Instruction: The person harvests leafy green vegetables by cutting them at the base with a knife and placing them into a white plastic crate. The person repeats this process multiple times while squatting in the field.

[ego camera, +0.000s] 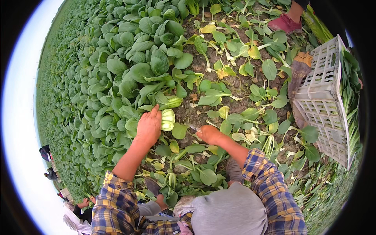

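My left hand (149,124) is closed around a head of bok choy (168,119). Its pale green stalk base points right, toward my other hand, and its leaves are partly hidden beneath my fingers. A small knife (193,127) is gripped in my right hand (209,135), its blade directed left at the bok choy but apart from it. Just above my left hand, a second bok choy (174,102) leans over with its light green stalks showing. A loose leaf (179,131) lies between the held bok choy and the blade.
Dense rows of bok choy (117,67) fill the left side. Cut and yellowing leaves (232,53) litter the soil at right. A white plastic crate (320,100) holding greens stands far right. Another person's red shoe (286,24) is at top right; other people (85,210) are at lower left.
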The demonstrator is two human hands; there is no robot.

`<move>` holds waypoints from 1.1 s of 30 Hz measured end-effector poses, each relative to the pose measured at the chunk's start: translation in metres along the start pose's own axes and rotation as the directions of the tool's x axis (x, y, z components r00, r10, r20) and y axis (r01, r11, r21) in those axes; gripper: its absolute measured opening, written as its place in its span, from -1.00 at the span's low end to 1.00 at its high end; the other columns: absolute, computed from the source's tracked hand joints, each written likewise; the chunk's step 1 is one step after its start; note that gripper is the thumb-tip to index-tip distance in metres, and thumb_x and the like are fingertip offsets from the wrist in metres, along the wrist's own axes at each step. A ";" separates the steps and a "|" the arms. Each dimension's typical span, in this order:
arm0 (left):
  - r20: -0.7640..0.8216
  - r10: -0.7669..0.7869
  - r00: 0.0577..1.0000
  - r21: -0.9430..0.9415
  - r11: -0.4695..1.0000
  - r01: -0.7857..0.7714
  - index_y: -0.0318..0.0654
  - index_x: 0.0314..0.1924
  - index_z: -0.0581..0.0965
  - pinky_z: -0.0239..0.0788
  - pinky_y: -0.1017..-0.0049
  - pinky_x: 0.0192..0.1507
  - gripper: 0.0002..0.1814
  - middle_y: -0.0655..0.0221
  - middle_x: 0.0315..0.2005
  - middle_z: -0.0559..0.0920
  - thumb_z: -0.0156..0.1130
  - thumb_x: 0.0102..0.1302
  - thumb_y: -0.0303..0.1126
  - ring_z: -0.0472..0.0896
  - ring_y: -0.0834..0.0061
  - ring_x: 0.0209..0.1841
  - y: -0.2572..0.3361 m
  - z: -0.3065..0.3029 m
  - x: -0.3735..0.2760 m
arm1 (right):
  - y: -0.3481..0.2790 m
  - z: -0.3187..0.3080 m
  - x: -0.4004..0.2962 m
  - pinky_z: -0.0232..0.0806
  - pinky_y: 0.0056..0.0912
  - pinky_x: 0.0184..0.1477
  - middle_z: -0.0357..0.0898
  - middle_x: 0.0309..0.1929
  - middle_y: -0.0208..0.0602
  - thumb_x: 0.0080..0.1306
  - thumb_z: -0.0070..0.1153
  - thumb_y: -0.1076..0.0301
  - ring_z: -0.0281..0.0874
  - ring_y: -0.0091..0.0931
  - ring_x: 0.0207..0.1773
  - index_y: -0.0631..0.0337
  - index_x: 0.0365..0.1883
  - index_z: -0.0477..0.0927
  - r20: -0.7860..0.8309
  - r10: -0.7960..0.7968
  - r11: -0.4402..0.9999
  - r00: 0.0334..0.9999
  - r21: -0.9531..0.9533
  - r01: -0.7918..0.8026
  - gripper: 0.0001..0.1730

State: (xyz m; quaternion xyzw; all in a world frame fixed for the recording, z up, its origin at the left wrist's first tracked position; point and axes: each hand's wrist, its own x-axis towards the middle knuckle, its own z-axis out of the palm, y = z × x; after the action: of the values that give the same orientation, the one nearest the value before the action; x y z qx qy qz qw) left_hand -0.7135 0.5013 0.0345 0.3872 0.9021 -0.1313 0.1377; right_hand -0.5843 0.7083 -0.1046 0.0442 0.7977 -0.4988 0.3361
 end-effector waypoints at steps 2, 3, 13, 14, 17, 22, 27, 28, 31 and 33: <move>-0.080 0.027 0.996 -0.109 0.993 -0.035 -0.34 0.06 0.47 0.35 0.38 0.05 -0.41 0.18 0.29 0.41 0.27 -0.10 -0.58 0.57 0.25 -0.05 0.007 -0.020 -0.007 | 0.018 0.027 -0.019 0.42 -0.01 -0.21 0.61 -0.33 0.15 0.41 0.02 0.09 0.59 0.00 -0.31 0.39 -0.25 0.50 -0.199 -0.049 0.997 0.979 0.042 0.058 -0.58; -0.098 0.044 0.994 -0.161 0.985 -0.059 -0.33 0.06 0.47 0.36 0.37 0.04 -0.39 0.19 0.28 0.41 0.28 -0.13 -0.60 0.57 0.22 -0.06 0.009 -0.031 -0.017 | 0.013 0.031 -0.036 0.42 -0.04 -0.29 0.61 -0.35 0.12 0.41 0.03 0.10 0.59 -0.04 -0.39 0.39 -0.29 0.49 -0.324 -0.013 0.990 0.946 0.130 0.057 -0.59; 0.287 -0.246 0.926 -0.957 -0.114 0.267 -0.33 0.05 0.51 0.40 0.47 0.06 -0.49 0.22 0.07 0.59 0.46 0.06 -0.50 0.59 0.50 0.00 0.108 -0.109 -0.084 | -0.052 -0.053 -0.127 0.13 -0.66 -0.78 0.54 -0.16 -0.20 0.42 -0.07 -0.22 0.15 -0.74 -0.75 0.25 0.16 0.31 -0.572 -0.074 0.095 0.817 0.811 0.577 -0.31; 0.393 -0.181 0.901 -0.909 -0.226 0.351 -0.31 0.06 0.53 0.37 0.52 0.07 -0.53 0.39 -0.02 0.63 0.44 0.12 -0.50 0.56 0.60 -0.01 0.111 -0.110 -0.085 | -0.056 -0.054 -0.133 0.12 -0.67 -0.78 0.52 -0.23 -0.25 0.41 -0.03 -0.21 0.16 -0.74 -0.75 0.24 0.17 0.30 -0.564 -0.100 0.118 0.820 0.811 0.573 -0.31; 0.453 -0.107 0.885 -0.824 -0.429 0.370 -0.28 0.08 0.54 0.36 0.54 0.08 -0.52 0.46 -0.11 0.67 0.42 0.12 -0.53 0.56 0.61 -0.01 0.124 -0.102 -0.076 | -0.057 -0.057 -0.142 0.10 -0.67 -0.77 0.44 -0.41 -0.41 0.36 0.13 -0.11 0.17 -0.75 -0.74 0.24 0.20 0.27 -0.536 -0.080 0.208 0.841 0.816 0.540 -0.31; 0.216 -0.218 0.952 -0.940 -0.310 0.142 -0.25 0.45 0.17 0.29 0.52 0.20 -0.11 0.36 0.15 0.52 0.38 0.14 -0.57 0.48 0.60 0.12 0.114 -0.092 -0.082 | -0.055 -0.060 -0.143 0.06 -0.66 -0.73 0.35 -0.53 -0.53 0.35 0.24 0.15 0.14 -0.74 -0.75 0.22 0.14 0.31 -0.483 0.156 0.417 0.862 0.823 0.386 -0.45; 0.358 0.041 0.933 -0.893 -0.278 0.355 -0.31 0.30 0.29 0.30 0.50 0.17 -0.24 0.34 0.08 0.52 0.45 0.13 -0.39 0.46 0.58 0.11 0.121 -0.087 -0.072 | -0.068 -0.033 -0.145 0.04 -0.67 -0.71 0.29 -0.53 -0.58 0.38 0.19 0.09 0.15 -0.74 -0.72 0.14 0.11 0.30 -0.284 0.070 0.274 0.956 0.927 0.256 -0.50; 0.268 -0.011 0.963 -0.933 -0.253 0.256 -0.30 0.28 0.26 0.30 0.49 0.17 -0.22 0.34 0.06 0.50 0.46 0.12 -0.37 0.46 0.56 0.11 0.123 -0.079 -0.071 | -0.070 -0.020 -0.143 0.03 -0.69 -0.72 0.31 -0.49 -0.58 0.43 0.10 0.03 0.13 -0.76 -0.71 0.11 0.15 0.27 -0.295 0.022 0.244 0.955 0.928 0.281 -0.50; 0.186 -0.034 0.982 -0.951 -0.258 0.171 -0.28 0.38 -0.01 0.27 0.40 0.22 0.00 0.30 0.11 0.45 0.48 0.11 -0.31 0.43 0.49 0.16 0.122 -0.060 -0.060 | -0.070 -0.009 -0.142 0.03 -0.71 -0.72 0.36 -0.43 -0.57 0.48 0.00 0.01 0.09 -0.76 -0.72 0.08 0.17 0.28 -0.261 0.036 0.055 0.965 0.964 0.259 -0.54; 0.197 0.107 0.974 -0.882 -0.415 0.224 -0.28 0.46 -0.12 0.22 0.38 0.28 0.10 0.26 0.24 0.39 0.46 0.14 -0.32 0.39 0.47 0.24 0.131 -0.063 -0.061 | -0.065 -0.004 -0.145 0.00 -0.75 -0.74 0.46 -0.27 -0.51 0.52 -0.11 0.02 0.05 -0.80 -0.72 0.09 0.23 0.27 -0.262 0.038 0.112 0.964 0.960 0.256 -0.54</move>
State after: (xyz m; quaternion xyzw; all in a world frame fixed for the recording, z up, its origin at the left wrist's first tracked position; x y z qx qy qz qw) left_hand -0.5857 0.5697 0.0973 0.0277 0.5977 0.6416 0.4800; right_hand -0.5008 0.7179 0.0303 0.2516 0.2985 -0.9160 0.0929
